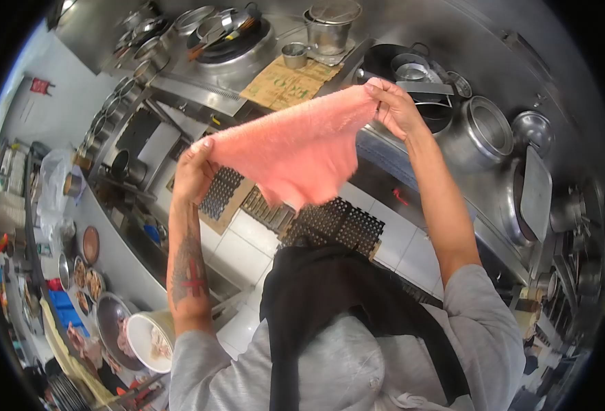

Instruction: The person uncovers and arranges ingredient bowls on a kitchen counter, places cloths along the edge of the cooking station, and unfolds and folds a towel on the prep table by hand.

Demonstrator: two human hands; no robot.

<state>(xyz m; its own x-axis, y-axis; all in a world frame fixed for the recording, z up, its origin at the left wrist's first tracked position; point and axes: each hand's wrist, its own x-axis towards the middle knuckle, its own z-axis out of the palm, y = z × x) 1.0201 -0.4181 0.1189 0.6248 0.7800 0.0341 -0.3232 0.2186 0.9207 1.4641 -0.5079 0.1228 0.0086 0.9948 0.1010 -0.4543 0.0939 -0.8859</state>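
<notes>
A pink, fluffy cleaning cloth hangs stretched in the air between my two hands. Its left corner is pinched in my left hand, thumb on top. At the upper right, my right hand grips the other corner between thumb and fingers. The cloth's upper edge is taut and slopes up to the right, while its lower edge droops in loose folds. Behind it, a brown printed paper sheet lies on the metal counter, partly covered by the cloth.
Woks and pans stand on the stove ahead. Large steel pots line the right counter. On the left counter sit a white bucket, a metal bowl of meat and small bowls. Black perforated mats cover part of the tiled floor.
</notes>
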